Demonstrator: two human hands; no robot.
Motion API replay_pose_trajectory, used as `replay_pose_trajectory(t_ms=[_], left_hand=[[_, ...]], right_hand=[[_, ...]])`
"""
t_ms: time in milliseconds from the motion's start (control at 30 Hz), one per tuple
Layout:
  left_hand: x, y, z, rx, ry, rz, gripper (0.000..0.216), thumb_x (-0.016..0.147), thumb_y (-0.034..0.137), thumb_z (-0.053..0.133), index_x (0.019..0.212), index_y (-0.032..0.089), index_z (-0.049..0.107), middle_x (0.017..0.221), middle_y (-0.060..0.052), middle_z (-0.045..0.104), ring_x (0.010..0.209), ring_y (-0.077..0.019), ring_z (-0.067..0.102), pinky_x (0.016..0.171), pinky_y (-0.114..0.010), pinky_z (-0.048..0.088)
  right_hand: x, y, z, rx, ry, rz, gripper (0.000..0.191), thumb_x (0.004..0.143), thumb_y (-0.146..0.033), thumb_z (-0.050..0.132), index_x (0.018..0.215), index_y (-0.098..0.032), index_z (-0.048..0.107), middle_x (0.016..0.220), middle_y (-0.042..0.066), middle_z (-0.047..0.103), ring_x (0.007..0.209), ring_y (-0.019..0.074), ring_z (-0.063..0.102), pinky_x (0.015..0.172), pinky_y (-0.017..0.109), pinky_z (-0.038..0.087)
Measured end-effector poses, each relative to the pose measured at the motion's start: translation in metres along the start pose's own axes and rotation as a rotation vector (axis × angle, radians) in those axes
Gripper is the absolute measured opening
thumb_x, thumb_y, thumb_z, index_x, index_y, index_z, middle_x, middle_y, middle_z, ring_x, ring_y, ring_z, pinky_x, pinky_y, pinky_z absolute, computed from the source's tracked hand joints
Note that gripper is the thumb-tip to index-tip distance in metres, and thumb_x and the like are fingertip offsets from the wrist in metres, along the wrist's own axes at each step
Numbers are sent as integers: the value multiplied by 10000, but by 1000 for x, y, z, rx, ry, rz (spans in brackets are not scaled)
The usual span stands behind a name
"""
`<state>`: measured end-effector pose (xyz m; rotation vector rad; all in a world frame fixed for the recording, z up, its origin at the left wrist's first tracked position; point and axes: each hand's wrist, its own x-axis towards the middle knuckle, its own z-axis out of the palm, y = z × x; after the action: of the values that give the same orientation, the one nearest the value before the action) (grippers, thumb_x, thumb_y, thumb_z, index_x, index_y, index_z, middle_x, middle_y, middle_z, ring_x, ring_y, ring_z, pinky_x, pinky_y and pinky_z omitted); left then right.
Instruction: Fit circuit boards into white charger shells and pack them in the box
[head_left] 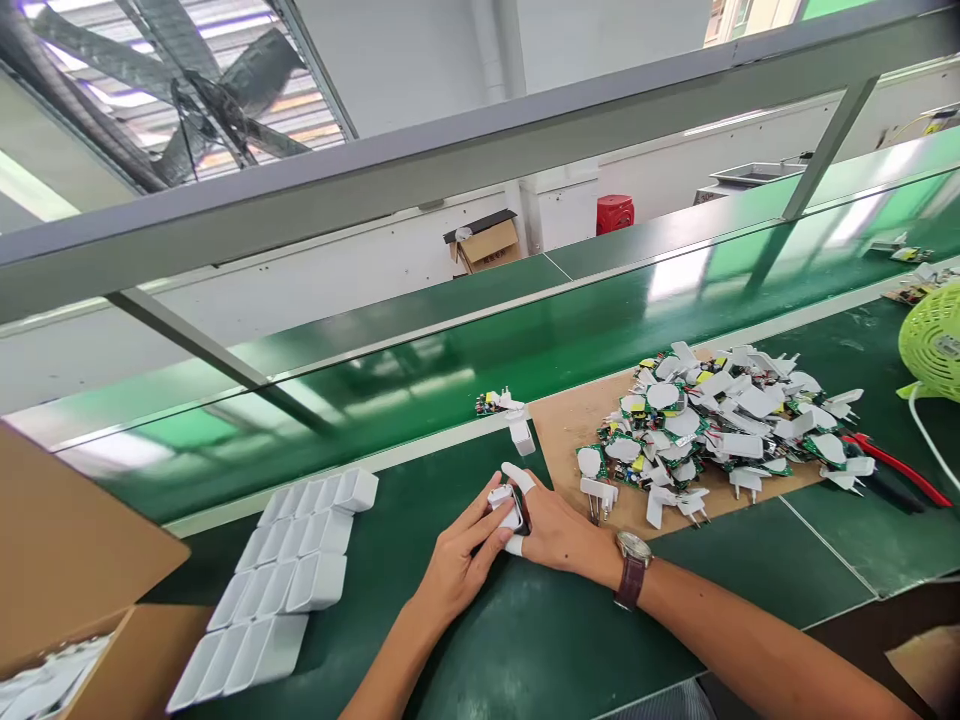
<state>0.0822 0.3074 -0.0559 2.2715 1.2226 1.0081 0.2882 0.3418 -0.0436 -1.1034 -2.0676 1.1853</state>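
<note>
Both hands meet over the green bench near its middle. My left hand [459, 558] and my right hand [551, 528] are closed together on one small white charger part [504, 503]. White finger cots cover two fingers of the right hand, and a brown-strapped watch [632, 566] sits on that wrist. Just right of the hands, a heap of white plug pieces with green circuit boards [720, 425] lies on a brown board [570, 420]. To the left, white charger shells [289, 575] stand in tidy rows. One white shell [521, 437] lies alone just beyond the hands.
A green conveyor belt [525, 350] runs behind the bench, with a small assembled piece [495, 403] on it. An open cardboard box [67, 620] stands at the left edge. Red-handled pliers [896, 468] and a light green fan [934, 345] are at the right.
</note>
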Motion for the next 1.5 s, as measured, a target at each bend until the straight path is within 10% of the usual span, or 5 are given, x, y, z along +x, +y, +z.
replay_pose_trajectory(t_ms=[267,467,967,1200,1500], left_hand=[[3,0,14,-65,152,-41,307,973,329,692,1275,343,747,1388,-69,695,1209,-242,718,1022,-377,621],[15,-7,-4,38,-25,4,265,934,342,729,1188,300,792,1381,-82,705,1204,-268,724,1043,-407,608],[103,-69,8,-49,91,-297,405,785,519,773,1055,220,806,1396,-121,690,1194,-297,711,1001,-429,601],[131,-103,-33,114,329,-496,523,782,507,777,1195,190,729,1519,-163,572,1454,-380,478,1232,-539,343],[130,-127,-35,94,468,-660,533,679,643,792,928,174,744,1024,-117,776,1064,-340,702,1029,-494,519]], right_hand=[[0,4,-4,-31,13,-64,888,810,-201,715,1594,-135,302,1359,203,585,1128,336,652,930,471,550],[-4,11,0,-162,45,-138,714,844,-224,724,1480,-137,410,1296,179,573,922,272,673,795,427,584],[-6,10,8,-669,-15,-370,255,958,-245,616,1169,-100,608,1163,142,607,859,235,649,673,357,565],[-8,5,5,-742,-99,-400,162,981,-217,579,955,-104,693,1124,159,605,899,244,633,683,354,549],[-9,6,1,-751,-75,-450,122,964,-221,606,931,-126,676,1086,138,608,856,232,619,620,345,516]])
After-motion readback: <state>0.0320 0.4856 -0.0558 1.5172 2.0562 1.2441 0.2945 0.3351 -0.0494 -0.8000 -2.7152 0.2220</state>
